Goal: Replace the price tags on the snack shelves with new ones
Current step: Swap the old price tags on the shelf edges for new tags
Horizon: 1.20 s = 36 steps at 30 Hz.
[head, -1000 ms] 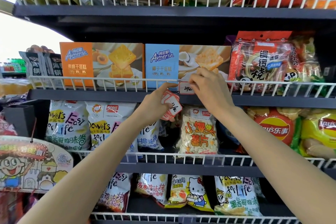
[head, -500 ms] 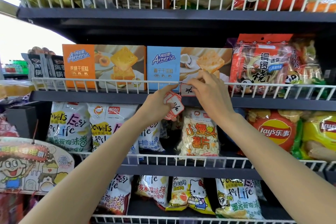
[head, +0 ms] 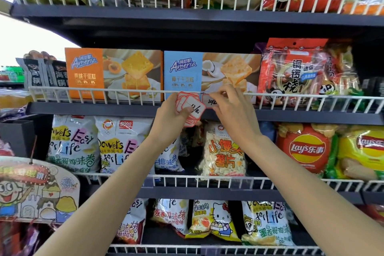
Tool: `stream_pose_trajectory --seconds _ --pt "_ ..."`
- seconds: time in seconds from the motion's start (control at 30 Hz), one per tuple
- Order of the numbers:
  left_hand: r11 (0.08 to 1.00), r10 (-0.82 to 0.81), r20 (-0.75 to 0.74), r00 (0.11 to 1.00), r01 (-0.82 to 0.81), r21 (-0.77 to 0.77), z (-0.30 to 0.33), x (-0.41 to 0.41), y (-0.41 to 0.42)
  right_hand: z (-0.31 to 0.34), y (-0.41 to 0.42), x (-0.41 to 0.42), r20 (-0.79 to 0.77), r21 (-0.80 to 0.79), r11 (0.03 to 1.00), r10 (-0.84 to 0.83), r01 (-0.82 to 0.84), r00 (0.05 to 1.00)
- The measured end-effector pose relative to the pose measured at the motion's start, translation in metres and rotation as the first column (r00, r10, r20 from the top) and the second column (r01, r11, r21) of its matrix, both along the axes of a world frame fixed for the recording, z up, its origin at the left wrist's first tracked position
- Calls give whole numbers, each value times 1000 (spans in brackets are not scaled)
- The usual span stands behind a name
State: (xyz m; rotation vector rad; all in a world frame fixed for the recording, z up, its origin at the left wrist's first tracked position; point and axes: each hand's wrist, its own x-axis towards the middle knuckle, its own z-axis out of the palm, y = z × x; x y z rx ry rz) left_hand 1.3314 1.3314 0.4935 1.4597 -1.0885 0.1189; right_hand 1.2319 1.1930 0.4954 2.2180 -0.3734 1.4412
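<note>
**Tag swap at middle shelf rail, below blue Ameria box**

Far left: cartoon hanging sign [head: 35, 191], not involved. Orange Ameria box [head: 113, 74] upright behind wire rail [head: 93, 91], no tag visible below it.

Left hand [head: 175, 114] raised to shelf edge, forearm angled up from lower left. Closed around stack of price tags [head: 190, 110], thumb pressed over top card, red-bordered white cards fanned out, handwritten price facing camera. Held close beside the work spot, probably so next tag is ready to pull without lowering arm. Stack overlaps dark shelf lip [head: 104, 109]; cannot tell whether touching.

Just right of stack: mounted tag [head: 208, 101] sitting at rail, under blue Ameria box [head: 212, 76], handwritten number partly covered by fingers. Tag position matches product above, so likely this box's price.

Right hand [head: 233, 108] up at same rail, wrist bent, forearm rising from lower right. Fingertips [head: 218, 96] pinched narrow on mounted tag's top-right edge, other fingers curled against wire. Cannot tell whether tag is being seated or pulled off; either way grip is fine pinch, not full grasp.

Right side: red snack bag [head: 295, 70] on same shelf, Lay's bag [head: 307, 148] on shelf below. No tags visible on lower rails.
</note>
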Motion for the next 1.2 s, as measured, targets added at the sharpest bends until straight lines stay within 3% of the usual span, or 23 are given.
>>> stream_pose_trajectory --seconds 0.13,0.23,0.3,0.37,0.57,0.73,0.83,1.0,1.2 --pt "1000 -14 -14 1000 14 -26 3 -2 -1 -4 3 -1 -51 -6 997 -79 79 996" --pt "998 -57 -68 996 55 -31 7 -6 -6 1 10 -7 -41 233 967 118 -106 992" --pt "995 -99 -102 990 96 -35 10 -12 -9 8 17 -16 63 504 801 339 -323 939" --pt "989 -144 -117 983 142 -30 11 -19 -15 11 21 -28 214 646 592 465 -481 859" --pt "948 -318 -134 939 318 -22 17 -63 -43 9 -1 -75 476 660 414 415 -627 775" --pt "924 -379 -219 899 379 -43 14 -124 -88 12 -35 -141 510 652 464 317 -600 800" --pt "941 -339 -150 929 337 -39 15 -167 -116 12 -61 -185 467 655 524 287 -545 837" --pt "950 -313 -112 943 312 -26 17 -236 -148 19 -106 -250 361 699 530 319 -481 876" --pt "981 -194 -42 980 194 -1 13 -274 -177 24 -150 -287 350 691 525 358 -497 866"
